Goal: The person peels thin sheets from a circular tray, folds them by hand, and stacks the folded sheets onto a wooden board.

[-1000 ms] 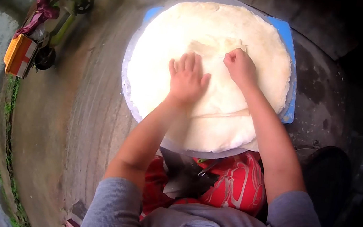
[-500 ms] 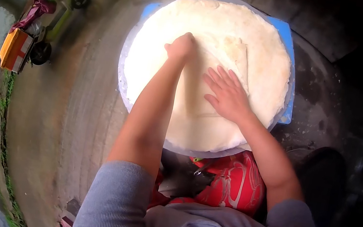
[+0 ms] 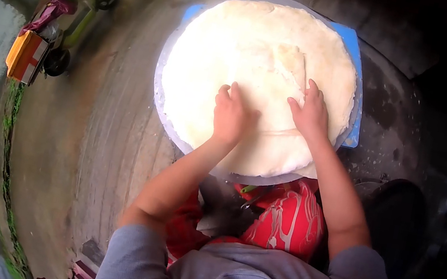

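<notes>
A wide, pale sheet of dough (image 3: pixel 211 41) covers most of a round board (image 3: pixel 159 89). Near its middle lies a folded piece of dough (image 3: pixel 291 62), with a raised edge on the right and a crease lower down. My left hand (image 3: pixel 230 118) is over the near middle of the dough, fingers bent and apart, with nothing visible in it. To its right, my right hand (image 3: pixel 313 116) rests at the right edge of the folded piece, thumb and fingers spread. Whether its fingertips pinch any dough is hard to make out.
A blue surface (image 3: pixel 349 39) shows from under the board. My red-clad legs (image 3: pixel 289 223) are just below its near edge. On the left stands a green scooter (image 3: pixel 78 30) beside an orange-and-white box (image 3: pixel 28 57). Concrete floor (image 3: pixel 119 121) lies around.
My left hand has drawn back toward me from the far middle of the dough, its fist loosening. My right hand has shifted right from lying flat to the fold's edge. The view moved slightly.
</notes>
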Demonstrator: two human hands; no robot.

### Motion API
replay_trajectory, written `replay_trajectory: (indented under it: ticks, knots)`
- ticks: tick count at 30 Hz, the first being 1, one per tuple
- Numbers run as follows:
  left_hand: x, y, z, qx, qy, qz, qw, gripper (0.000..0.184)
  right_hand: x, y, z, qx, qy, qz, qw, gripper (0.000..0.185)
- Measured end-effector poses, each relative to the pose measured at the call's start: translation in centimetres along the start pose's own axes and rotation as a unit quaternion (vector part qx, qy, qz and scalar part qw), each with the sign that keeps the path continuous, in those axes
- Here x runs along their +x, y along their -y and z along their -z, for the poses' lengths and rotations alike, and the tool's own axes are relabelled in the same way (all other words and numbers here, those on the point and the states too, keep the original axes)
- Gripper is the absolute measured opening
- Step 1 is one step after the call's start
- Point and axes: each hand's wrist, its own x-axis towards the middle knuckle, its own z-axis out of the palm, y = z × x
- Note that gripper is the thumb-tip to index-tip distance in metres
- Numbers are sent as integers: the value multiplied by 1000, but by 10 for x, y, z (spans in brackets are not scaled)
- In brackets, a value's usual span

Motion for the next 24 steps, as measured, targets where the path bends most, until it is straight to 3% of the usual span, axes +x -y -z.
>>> replay_trajectory:
  ticks: [2, 3, 4, 5, 6, 8, 10, 12, 14, 16, 18, 21, 24]
  knots:
    - [2, 13, -16, -45, -53, -6, 998, 77, 6, 1, 0, 6, 58, -112, 992, 55]
    - [15, 24, -25, -159, 34, 94, 982, 75, 13, -4, -1, 6, 56, -107, 993, 55]
    - [21, 13, -1, -269, 120, 190, 936, 73, 20, -12, 0, 183, 156, -158, 958, 49]
    - [21, 1, 25, -486, 117, 319, 806, 61, 25, -17, -1, 349, 251, -200, 880, 44]
    - [34, 17, 26, -565, 167, 368, 719, 49, 25, -5, 8, 346, 254, -192, 882, 44]
    - [37, 22, 69, -762, 219, 356, 495, 42, 20, 35, 41, 491, 210, -135, 835, 31]
    - [26, 30, 124, -801, 218, 289, 477, 42, 12, 80, 80, 508, 242, -123, 817, 33]
    - [-5, 36, 190, -837, 238, 254, 423, 44, -5, 127, 113, 578, 297, -117, 751, 41]
    - [-53, 43, 252, -850, 178, 250, 429, 43, -30, 173, 136, 613, 338, -91, 708, 49]
    - [-117, 47, 305, -834, 87, 269, 474, 37, -55, 208, 138, 620, 400, -41, 674, 53]
    - [-191, 49, 349, -854, 50, 257, 450, 34, -95, 247, 136, 613, 461, -17, 642, 54]
    - [-303, 69, 383, -836, -84, 269, 471, 32, -165, 304, 128, 569, 574, 16, 588, 51]
    - [-405, 77, 405, -824, -183, 276, 459, 32, -233, 350, 105, 501, 671, 62, 543, 50]
